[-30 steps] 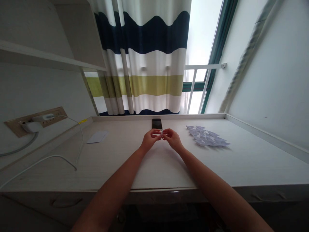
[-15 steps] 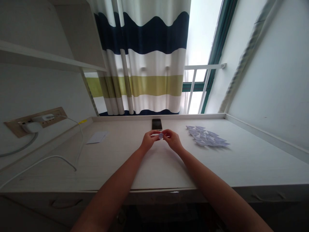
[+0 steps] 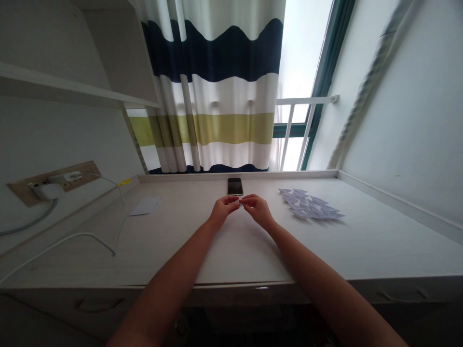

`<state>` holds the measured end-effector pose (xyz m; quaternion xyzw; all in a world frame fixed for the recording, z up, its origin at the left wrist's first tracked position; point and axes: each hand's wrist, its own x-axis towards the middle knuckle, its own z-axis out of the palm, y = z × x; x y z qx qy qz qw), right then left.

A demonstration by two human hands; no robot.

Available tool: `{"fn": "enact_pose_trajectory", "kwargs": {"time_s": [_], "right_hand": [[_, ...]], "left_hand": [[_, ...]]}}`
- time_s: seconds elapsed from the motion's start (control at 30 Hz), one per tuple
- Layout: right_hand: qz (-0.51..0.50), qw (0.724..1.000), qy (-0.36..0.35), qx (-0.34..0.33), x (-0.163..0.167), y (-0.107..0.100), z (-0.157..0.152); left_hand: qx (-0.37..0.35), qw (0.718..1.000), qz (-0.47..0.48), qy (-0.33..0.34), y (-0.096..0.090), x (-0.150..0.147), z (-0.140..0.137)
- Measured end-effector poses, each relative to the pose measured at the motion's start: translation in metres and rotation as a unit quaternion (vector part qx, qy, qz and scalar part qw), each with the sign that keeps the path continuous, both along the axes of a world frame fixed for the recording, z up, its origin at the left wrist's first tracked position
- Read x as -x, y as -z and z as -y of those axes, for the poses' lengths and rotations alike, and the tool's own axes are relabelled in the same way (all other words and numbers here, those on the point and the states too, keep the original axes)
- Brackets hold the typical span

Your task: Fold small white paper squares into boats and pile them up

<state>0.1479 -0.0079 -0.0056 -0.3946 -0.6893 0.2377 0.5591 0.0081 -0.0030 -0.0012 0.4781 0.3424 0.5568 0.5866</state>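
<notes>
Over the middle of the desk, my left hand point(image 3: 223, 210) and my right hand point(image 3: 257, 208) meet fingertip to fingertip. Between them they pinch a small piece of folded white paper point(image 3: 240, 203), mostly covered by the fingers. Just beyond the fingertips lies a dark-screened phone point(image 3: 235, 186), flat on the desk. To the right of my right hand rests a cluster of several folded paper pieces point(image 3: 309, 205) with pointed ends. A few flat white sheets of paper point(image 3: 145, 206) lie to the left of my left hand.
The white desk point(image 3: 173, 250) has a raised rim point(image 3: 202, 177) at the back. A white cable point(image 3: 88, 234) trails over its left side from a wall socket point(image 3: 54, 183). A shelf point(image 3: 72, 86) juts out at upper left. Behind the desk hangs a striped curtain point(image 3: 231, 96).
My right fingers have closed in towards the left ones over the folded paper, so less of it shows. The phone, paper cluster and flat sheets have stayed in place.
</notes>
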Motion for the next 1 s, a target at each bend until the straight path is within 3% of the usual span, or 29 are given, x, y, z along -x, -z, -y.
{"fn": "enact_pose_trajectory", "kwargs": {"time_s": [0.27, 0.57, 1.0], "right_hand": [[-0.091, 0.989, -0.043, 0.105, -0.001, 0.003, -0.004], [-0.127, 0.974, -0.078, 0.168, -0.003, -0.006, 0.002], [-0.136, 0.970, -0.100, 0.177, -0.003, -0.009, 0.004]], "left_hand": [[-0.091, 0.989, -0.109, -0.040, -0.001, 0.000, 0.001], [-0.089, 0.982, -0.169, -0.004, 0.001, 0.001, 0.001], [-0.129, 0.974, -0.184, 0.025, 0.003, 0.002, -0.001]]}}
